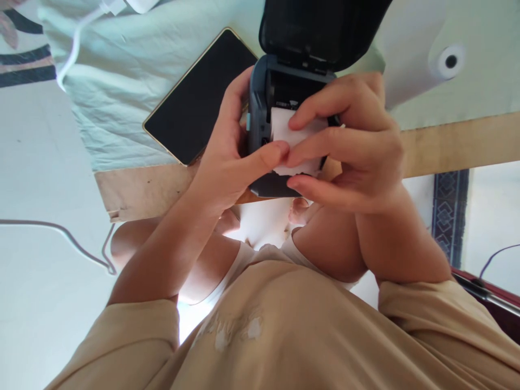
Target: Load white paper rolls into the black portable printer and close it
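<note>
A small dark blue portable printer (255, 108) is held over the table's near edge, its black lid (320, 32) flipped up. White paper (300, 146) with a ragged end lies in its open bay; whether it is a full roll is hidden by fingers. My left hand (235, 146) wraps the printer's left side, the thumb pressing on the paper. Bent over the bay from the right, my right hand (357, 146) grips the paper with its fingertips. The thumb of my right hand is close to the paper's torn lower end.
A black phone or tablet (203, 97) lies left of the printer on the pale green cloth (105, 119). At the right stands a white roll (422, 70) with a dark core. A white cable (77, 43) runs at upper left. The wooden table edge (459, 143) shows below.
</note>
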`<state>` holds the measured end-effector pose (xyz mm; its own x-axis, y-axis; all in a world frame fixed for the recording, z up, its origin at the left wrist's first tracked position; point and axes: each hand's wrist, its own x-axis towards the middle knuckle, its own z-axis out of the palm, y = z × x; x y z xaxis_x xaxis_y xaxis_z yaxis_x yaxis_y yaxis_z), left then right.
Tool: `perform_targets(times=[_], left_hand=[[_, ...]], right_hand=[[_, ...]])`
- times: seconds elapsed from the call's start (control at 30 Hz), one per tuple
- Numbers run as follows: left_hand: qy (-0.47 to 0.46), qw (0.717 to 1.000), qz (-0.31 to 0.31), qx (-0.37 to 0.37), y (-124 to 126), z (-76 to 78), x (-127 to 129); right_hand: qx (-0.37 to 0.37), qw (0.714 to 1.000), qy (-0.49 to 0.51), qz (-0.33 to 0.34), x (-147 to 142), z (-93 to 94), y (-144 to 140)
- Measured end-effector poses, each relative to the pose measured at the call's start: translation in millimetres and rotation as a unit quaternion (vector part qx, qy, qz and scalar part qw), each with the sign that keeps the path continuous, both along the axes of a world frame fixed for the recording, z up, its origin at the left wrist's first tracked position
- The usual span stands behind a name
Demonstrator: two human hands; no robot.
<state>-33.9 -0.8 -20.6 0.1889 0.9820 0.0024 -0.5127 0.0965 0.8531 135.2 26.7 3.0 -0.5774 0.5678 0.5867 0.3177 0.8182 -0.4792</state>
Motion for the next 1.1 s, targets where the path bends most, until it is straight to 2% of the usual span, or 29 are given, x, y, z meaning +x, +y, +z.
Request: perform_targets(times=[0.1,0.23,0.37,0.57,0.73,0.83,0.93,1.1], left_hand=[[0.023,1.0,-0.009,-0.001,-1,-0.9,-1],[0.06,0.998,-0.01,0.011,-3,2.0,0],[0.098,0.995,0.009,-0.011,-6,9.1,3],[0.065,0.997,0.051,-0.007,-5,13.0,11],[0.062,0.995,0.071,-0.038,-5,14.8,11],[0.089,0.995,0.047,-0.007,-5,11.0,8],[0.091,0.995,0.026,0.027,-4,5.9,4],[0.081,0.996,0.022,0.025,-4,4.9,2]], right_hand=[[-0.054,0.997,0.037,-0.044,2,1.8,-1],[-0.067,0.991,0.02,-0.112,3,-0.3,1],[-0.051,0.993,0.007,-0.108,3,-4.1,3],[-0.05,0.996,-0.008,-0.071,5,-5.1,3],[-0.062,0.995,-0.052,-0.061,8,-0.5,1],[-0.062,0.995,-0.057,-0.059,8,0.1,1],[-0.063,0.997,-0.013,-0.053,8,-2.5,3],[-0.051,0.997,-0.006,-0.066,9,-5.6,4]])
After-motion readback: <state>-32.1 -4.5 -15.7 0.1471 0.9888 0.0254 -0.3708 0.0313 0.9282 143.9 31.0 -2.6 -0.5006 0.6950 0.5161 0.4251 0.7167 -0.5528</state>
